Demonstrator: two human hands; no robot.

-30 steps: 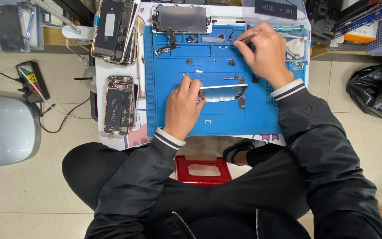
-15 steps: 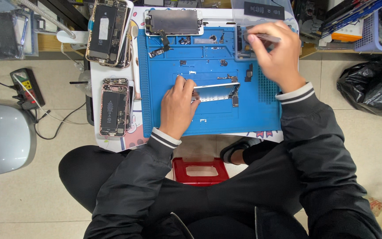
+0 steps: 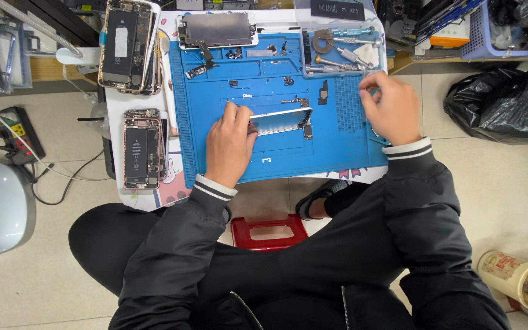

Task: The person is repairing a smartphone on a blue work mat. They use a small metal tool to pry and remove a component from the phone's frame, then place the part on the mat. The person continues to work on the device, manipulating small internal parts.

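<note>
Meanwhile, left hand (image 3: pixel 227 143) pinched one silver rectangular metal plate (image 3: pixel 279 120) on the blue rubber mat (image 3: pixel 276 153); right hand (image 3: pixel 392 110) curled, its grip unclear; two opened phones (image 3: pixel 143 148) lay beside.

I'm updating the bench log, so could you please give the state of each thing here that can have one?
left hand: holding the metal phone frame
metal phone frame: stripped, tilted on the blue mat
right hand: at the mat's right edge, grip unclear
opened phone: back exposed, lying flat
screen panel: detached, face down
black bag: crumpled
</note>
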